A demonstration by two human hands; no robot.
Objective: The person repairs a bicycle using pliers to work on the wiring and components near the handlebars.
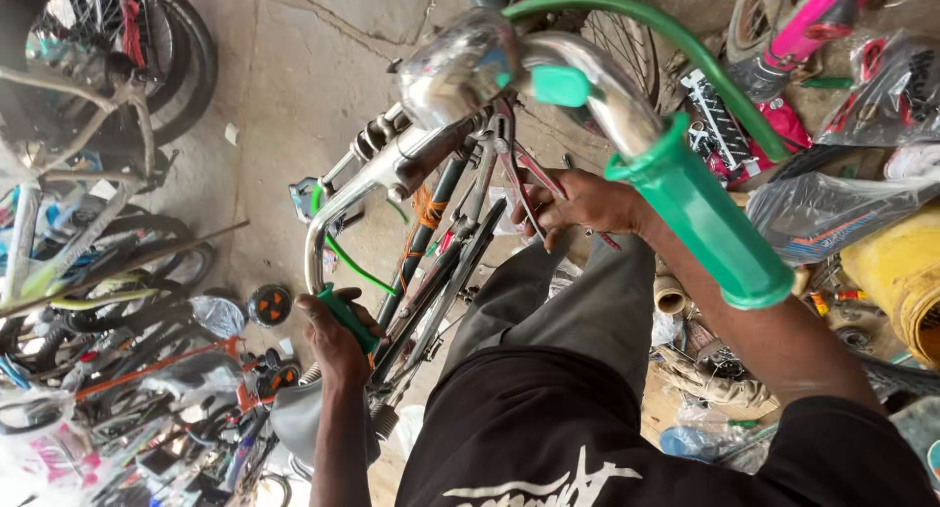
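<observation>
A bicycle stands below me with chrome handlebars [587, 71] and green grips. My left hand [333, 345] is closed around the left green grip [348, 321]. My right hand [583, 206] holds red-handled pliers [517, 164], with the jaws up at the brake rods beside the stem. The right green grip [707, 218] juts out close to the camera, above my right forearm. A green cable [685, 47] arcs over the bars. A chrome dome [455, 67] sits at the middle of the handlebars.
Several parked bicycles and wheels [108, 67] crowd the left side. Bagged parts [832, 208], a pink frame [818, 18] and a yellow container [896, 272] lie to the right. Bare concrete floor [294, 86] shows ahead. Small parts litter the ground by my legs.
</observation>
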